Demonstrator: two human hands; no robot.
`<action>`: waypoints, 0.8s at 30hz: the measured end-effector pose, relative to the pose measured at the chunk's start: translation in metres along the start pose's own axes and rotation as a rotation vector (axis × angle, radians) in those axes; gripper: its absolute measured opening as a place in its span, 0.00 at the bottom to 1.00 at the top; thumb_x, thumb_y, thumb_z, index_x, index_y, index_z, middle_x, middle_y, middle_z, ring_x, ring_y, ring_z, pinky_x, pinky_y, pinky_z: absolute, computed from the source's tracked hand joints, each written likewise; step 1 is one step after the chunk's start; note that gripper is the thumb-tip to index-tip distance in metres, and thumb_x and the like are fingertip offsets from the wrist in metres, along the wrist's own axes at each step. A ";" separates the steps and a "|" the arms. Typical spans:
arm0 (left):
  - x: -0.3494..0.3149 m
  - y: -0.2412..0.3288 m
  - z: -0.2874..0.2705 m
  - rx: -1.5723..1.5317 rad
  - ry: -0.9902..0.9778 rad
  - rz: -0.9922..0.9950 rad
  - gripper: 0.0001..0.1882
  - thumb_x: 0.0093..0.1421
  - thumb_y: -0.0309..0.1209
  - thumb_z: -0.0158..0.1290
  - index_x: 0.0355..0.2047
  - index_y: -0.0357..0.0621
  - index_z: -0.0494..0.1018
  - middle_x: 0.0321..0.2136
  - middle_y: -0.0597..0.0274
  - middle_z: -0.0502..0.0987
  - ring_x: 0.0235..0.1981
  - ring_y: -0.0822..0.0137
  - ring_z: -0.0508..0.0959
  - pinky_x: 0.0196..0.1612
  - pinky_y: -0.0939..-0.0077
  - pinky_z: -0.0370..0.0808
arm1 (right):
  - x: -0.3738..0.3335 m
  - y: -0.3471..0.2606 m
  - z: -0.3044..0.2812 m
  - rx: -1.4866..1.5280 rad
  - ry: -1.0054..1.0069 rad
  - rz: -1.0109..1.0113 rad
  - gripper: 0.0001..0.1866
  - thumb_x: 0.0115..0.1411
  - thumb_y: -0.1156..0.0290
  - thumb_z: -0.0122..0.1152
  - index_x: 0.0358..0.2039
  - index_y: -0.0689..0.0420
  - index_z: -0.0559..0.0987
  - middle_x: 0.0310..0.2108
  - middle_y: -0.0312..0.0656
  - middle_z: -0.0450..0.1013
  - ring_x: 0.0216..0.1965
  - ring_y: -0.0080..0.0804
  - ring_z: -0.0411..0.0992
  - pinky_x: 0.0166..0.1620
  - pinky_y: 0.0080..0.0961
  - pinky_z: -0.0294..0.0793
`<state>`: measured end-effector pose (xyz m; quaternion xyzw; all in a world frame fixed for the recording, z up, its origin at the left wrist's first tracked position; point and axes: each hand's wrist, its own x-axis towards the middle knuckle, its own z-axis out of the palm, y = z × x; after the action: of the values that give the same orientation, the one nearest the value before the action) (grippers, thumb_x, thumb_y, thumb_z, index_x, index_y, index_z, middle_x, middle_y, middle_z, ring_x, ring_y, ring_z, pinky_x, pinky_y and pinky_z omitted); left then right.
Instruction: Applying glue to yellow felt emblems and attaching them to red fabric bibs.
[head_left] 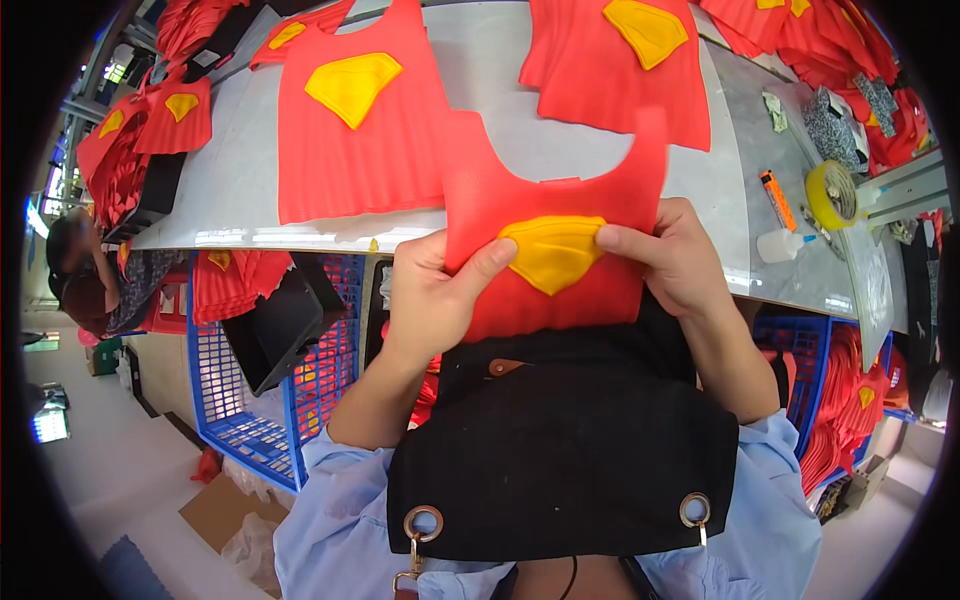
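Lower edge of red bib (560,200) hidden behind black apron (560,450). Held upright over table (230,180) edge, neckline up, yellow patch (553,250) pointing down. Left hand (435,295) and right hand (675,255) pinched shut on sides, thumbs pressing patch.

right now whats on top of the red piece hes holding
A yellow shield-shaped patch lies on the red ribbed fabric piece, with both thumbs pressing its edges. The left hand and right hand cover the fabric's sides.
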<state>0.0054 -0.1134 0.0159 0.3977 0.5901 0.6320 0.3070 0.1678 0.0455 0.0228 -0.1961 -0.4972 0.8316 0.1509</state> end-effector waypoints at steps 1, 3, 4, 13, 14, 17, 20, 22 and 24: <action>0.000 -0.002 0.003 -0.001 -0.006 -0.005 0.10 0.56 0.27 0.56 0.37 0.32 0.76 0.31 0.62 0.79 0.32 0.78 0.74 0.37 0.82 0.71 | -0.001 0.002 0.001 -0.119 0.058 -0.051 0.12 0.52 0.77 0.62 0.37 0.67 0.77 0.36 0.43 0.76 0.38 0.27 0.74 0.44 0.22 0.71; 0.000 -0.010 0.008 0.053 0.068 0.015 0.10 0.57 0.27 0.56 0.36 0.31 0.76 0.29 0.63 0.78 0.30 0.79 0.73 0.34 0.84 0.71 | -0.003 0.006 0.002 -0.360 0.176 -0.152 0.11 0.52 0.77 0.62 0.36 0.68 0.77 0.35 0.43 0.76 0.38 0.26 0.74 0.44 0.21 0.71; 0.000 -0.014 0.010 0.079 0.104 0.026 0.10 0.57 0.27 0.56 0.35 0.31 0.76 0.28 0.63 0.78 0.29 0.79 0.73 0.33 0.84 0.71 | -0.004 0.007 0.002 -0.358 0.184 -0.151 0.11 0.52 0.77 0.62 0.36 0.68 0.77 0.35 0.43 0.76 0.38 0.26 0.74 0.44 0.21 0.71; 0.005 -0.029 0.015 -0.131 0.038 -0.074 0.10 0.57 0.26 0.56 0.36 0.31 0.75 0.28 0.65 0.78 0.29 0.80 0.72 0.33 0.84 0.69 | -0.005 0.008 -0.011 -0.073 0.121 -0.058 0.17 0.51 0.79 0.62 0.43 0.68 0.73 0.41 0.43 0.74 0.41 0.26 0.72 0.47 0.22 0.71; 0.005 -0.030 0.015 -0.113 0.020 -0.068 0.10 0.57 0.26 0.56 0.36 0.31 0.75 0.28 0.65 0.78 0.29 0.80 0.72 0.33 0.84 0.69 | -0.005 0.007 -0.014 -0.038 0.101 -0.017 0.18 0.51 0.79 0.62 0.44 0.67 0.72 0.41 0.43 0.73 0.41 0.27 0.72 0.48 0.22 0.71; 0.004 -0.029 0.013 -0.075 -0.017 -0.056 0.10 0.57 0.26 0.56 0.37 0.31 0.75 0.28 0.65 0.78 0.29 0.80 0.72 0.34 0.84 0.69 | -0.003 0.005 -0.021 0.033 0.050 0.045 0.19 0.50 0.80 0.62 0.44 0.66 0.72 0.41 0.43 0.73 0.42 0.27 0.72 0.48 0.23 0.71; 0.007 -0.025 0.011 -0.066 -0.072 -0.063 0.10 0.57 0.26 0.56 0.37 0.31 0.75 0.28 0.65 0.78 0.29 0.80 0.72 0.34 0.84 0.69 | -0.004 0.007 -0.023 0.103 -0.018 0.089 0.19 0.49 0.82 0.62 0.44 0.66 0.72 0.41 0.42 0.74 0.42 0.28 0.72 0.49 0.24 0.71; 0.006 -0.026 0.013 -0.015 -0.055 -0.046 0.11 0.57 0.26 0.56 0.37 0.31 0.75 0.28 0.65 0.78 0.29 0.80 0.73 0.34 0.84 0.70 | -0.005 0.012 -0.016 0.005 0.086 -0.066 0.18 0.49 0.82 0.62 0.43 0.66 0.73 0.40 0.42 0.74 0.41 0.26 0.72 0.48 0.23 0.71; 0.005 -0.026 0.016 0.087 -0.019 -0.008 0.11 0.56 0.27 0.56 0.37 0.31 0.75 0.29 0.64 0.78 0.30 0.79 0.73 0.35 0.84 0.70 | -0.006 0.017 -0.013 -0.042 0.141 -0.144 0.18 0.50 0.82 0.62 0.43 0.66 0.73 0.39 0.41 0.74 0.40 0.26 0.72 0.47 0.22 0.71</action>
<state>0.0143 -0.0984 -0.0093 0.4141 0.6157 0.6008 0.2976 0.1782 0.0445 0.0034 -0.2211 -0.5156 0.7920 0.2406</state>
